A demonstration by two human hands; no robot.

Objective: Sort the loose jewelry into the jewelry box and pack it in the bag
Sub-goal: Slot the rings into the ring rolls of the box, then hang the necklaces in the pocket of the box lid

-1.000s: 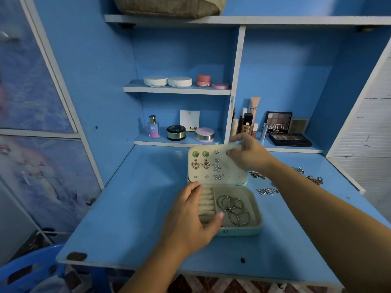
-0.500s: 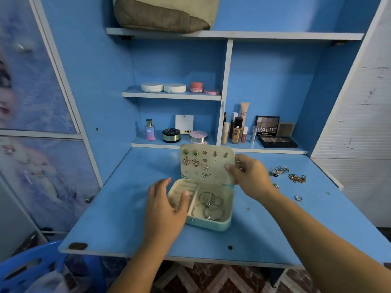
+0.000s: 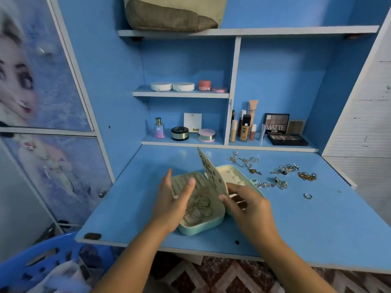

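A mint-green jewelry box lies open on the blue desk. Its near tray holds several silver hoops and a ring roll. A cream earring panel stands on edge between the two halves; my right hand pinches its lower edge. My left hand hovers open over the tray's left side. The lid half lies flat behind the panel. Loose chains, pendants and rings are scattered on the desk to the right. A brown bag rests on the top shelf.
Cosmetics stand on the low shelf behind the desk: a perfume bottle, compacts, foundation tubes and eyeshadow palettes. A single ring lies apart at the right. A blue plastic chair is at the lower left.
The box has been turned so its lid lies flat to the right. The earring panel swung from facing me to standing edge-on. My left hand lifted off the tray.
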